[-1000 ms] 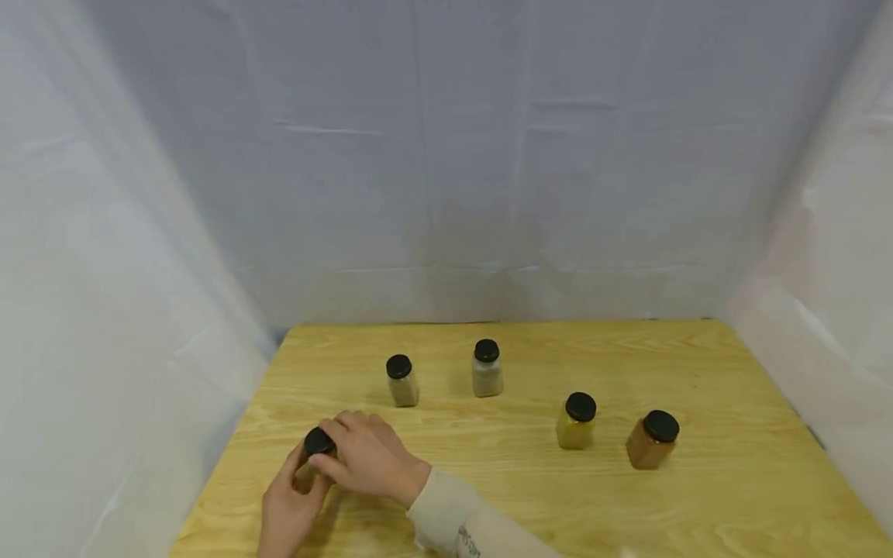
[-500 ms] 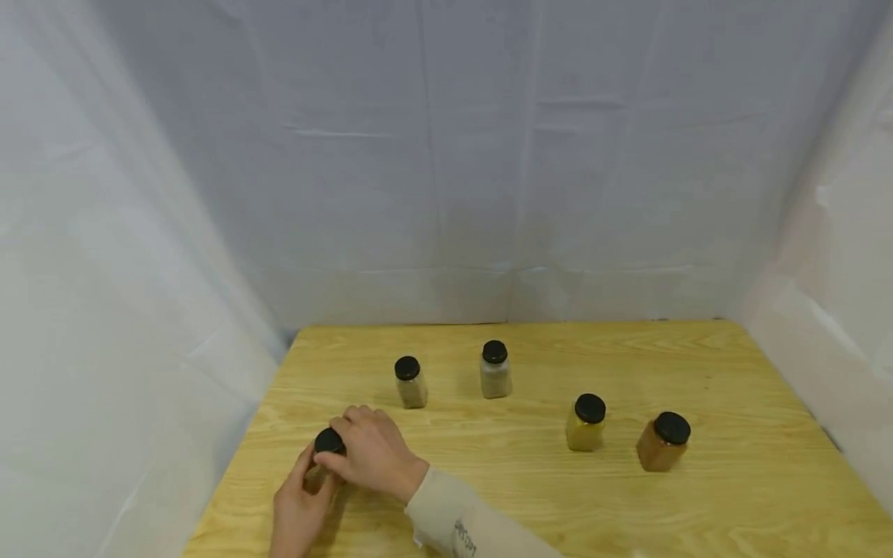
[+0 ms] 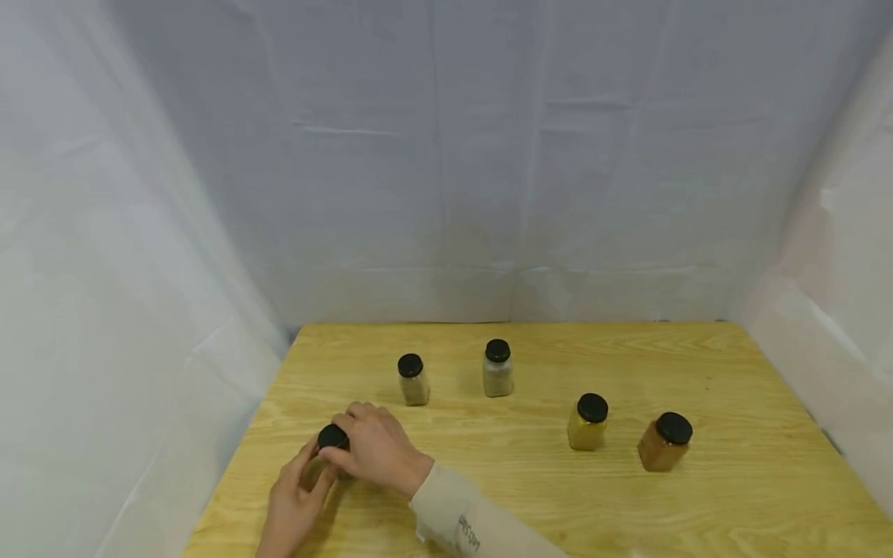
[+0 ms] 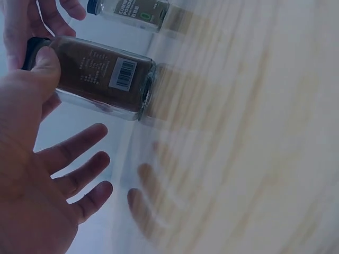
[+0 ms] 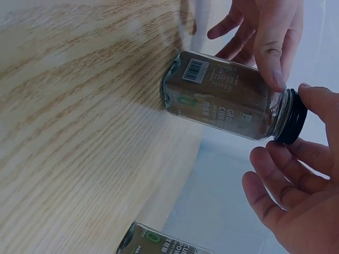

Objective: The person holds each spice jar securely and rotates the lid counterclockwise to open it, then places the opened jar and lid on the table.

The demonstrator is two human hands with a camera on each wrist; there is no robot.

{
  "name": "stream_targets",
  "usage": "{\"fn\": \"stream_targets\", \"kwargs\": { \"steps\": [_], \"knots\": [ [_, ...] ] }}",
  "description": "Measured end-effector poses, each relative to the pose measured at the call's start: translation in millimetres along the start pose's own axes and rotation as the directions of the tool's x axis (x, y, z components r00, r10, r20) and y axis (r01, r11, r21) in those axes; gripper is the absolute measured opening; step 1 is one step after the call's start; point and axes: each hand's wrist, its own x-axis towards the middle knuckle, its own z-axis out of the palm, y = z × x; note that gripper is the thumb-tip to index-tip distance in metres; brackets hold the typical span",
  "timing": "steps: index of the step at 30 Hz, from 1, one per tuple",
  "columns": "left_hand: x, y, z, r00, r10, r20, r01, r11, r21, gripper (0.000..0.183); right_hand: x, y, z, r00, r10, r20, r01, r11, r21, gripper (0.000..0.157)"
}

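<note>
A left hand pinches a glass jar upright on a table; the right hand grips its black lid. Four other jars stand apart.

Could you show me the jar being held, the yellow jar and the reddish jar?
Held jar [image 5: 222, 98]: right wrist view, on the side of its glass body.
Yellow jar [image 3: 587, 432]: head view, on its body below the black lid.
Reddish jar [image 3: 660, 449]: head view, on its body below the black lid.
</note>
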Motion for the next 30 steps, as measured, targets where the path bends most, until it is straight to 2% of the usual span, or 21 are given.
{"fn": "stream_targets", "kwargs": {
  "steps": [7, 16, 22, 30],
  "knots": [
    [-0.1, 1.4, -0.6, 0.996, -0.083, 0.043, 0.085, 0.996, -0.035, 0.062, -0.9, 0.0, -0.5, 1.0, 0.007, 0.027, -0.008, 0.999, 0.032, 0.046],
    [1.4, 2.8, -0.7, 0.994, -0.083, 0.075, 0.088, 0.994, -0.068, 0.059, -2.5, 3.0, -0.9, 0.998, -0.051, 0.03, 0.05, 0.998, 0.047, 0.048],
    [2.8, 1.2, 0.3, 0.994, -0.076, 0.085, 0.083, 0.993, -0.086, 0.059, -3.1, 5.2, -1.2, 0.995, -0.084, 0.048, 0.085, 0.996, -0.02, 0.047],
    [2.1, 0.5, -1.2, 0.997, -0.035, 0.072, 0.042, 0.994, -0.099, 0.056, -2.1, 4.4, -0.6, 0.987, -0.147, 0.061, 0.153, 0.981, -0.118, 0.044]
  ]
}}
